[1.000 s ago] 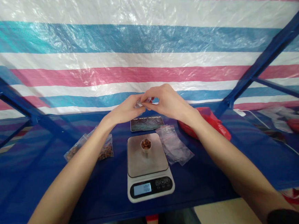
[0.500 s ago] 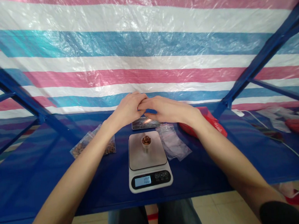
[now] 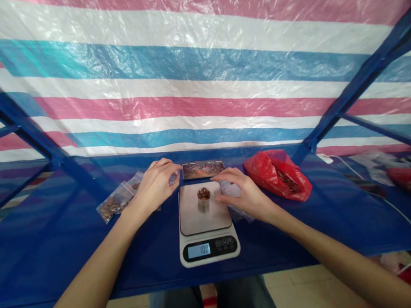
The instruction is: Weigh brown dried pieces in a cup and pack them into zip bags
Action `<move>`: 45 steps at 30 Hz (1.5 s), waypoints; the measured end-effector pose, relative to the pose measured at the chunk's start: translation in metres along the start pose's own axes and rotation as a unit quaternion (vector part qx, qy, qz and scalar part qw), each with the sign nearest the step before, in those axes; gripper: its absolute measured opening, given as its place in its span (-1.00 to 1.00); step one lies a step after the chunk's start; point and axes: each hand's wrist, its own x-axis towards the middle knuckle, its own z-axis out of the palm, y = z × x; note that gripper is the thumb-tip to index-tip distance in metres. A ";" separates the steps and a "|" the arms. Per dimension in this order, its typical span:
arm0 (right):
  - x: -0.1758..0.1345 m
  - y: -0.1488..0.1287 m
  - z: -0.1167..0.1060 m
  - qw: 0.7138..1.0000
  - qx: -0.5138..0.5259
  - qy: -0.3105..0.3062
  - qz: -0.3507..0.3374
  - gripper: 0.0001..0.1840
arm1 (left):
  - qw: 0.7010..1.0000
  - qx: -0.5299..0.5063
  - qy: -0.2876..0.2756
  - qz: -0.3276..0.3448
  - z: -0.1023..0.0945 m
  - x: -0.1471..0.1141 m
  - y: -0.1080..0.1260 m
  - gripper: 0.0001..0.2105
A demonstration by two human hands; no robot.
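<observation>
A small cup [image 3: 204, 203] filled with brown pieces stands on the metal plate of a white kitchen scale [image 3: 185, 217], whose display reads 10.0. My right hand [image 3: 246, 193] is beside the cup, thumb and fingers apart, holding nothing; its fingertips look just short of the cup. To the left of the scale, my left hand [image 3: 160, 183] hovers with bent fingers and a gap between thumb and forefinger. A pale patch shows in that gap, too small to make out. Clear zip bags [image 3: 240, 213] lie partly hidden under my right hand.
Filled clear bags [image 3: 112, 206] lie at the left, partly behind my left forearm. A phone [image 3: 204, 169] with a lit screen is behind the scale. A red plastic bag [image 3: 264, 173] of brown pieces sits at the right. Blue posts [image 3: 360, 82] frame the blue shelf; a white cable [image 3: 402, 212] runs at right.
My hands were together above the phone. They have separated and come down, the left to the scale's left and the right beside the cup. The reading is still 10.0.
</observation>
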 end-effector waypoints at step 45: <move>0.095 -0.077 0.036 0.888 -0.398 -0.050 -0.225 -0.72 | 0.969 -0.170 0.033 -0.176 0.001 0.000 0.011 -0.83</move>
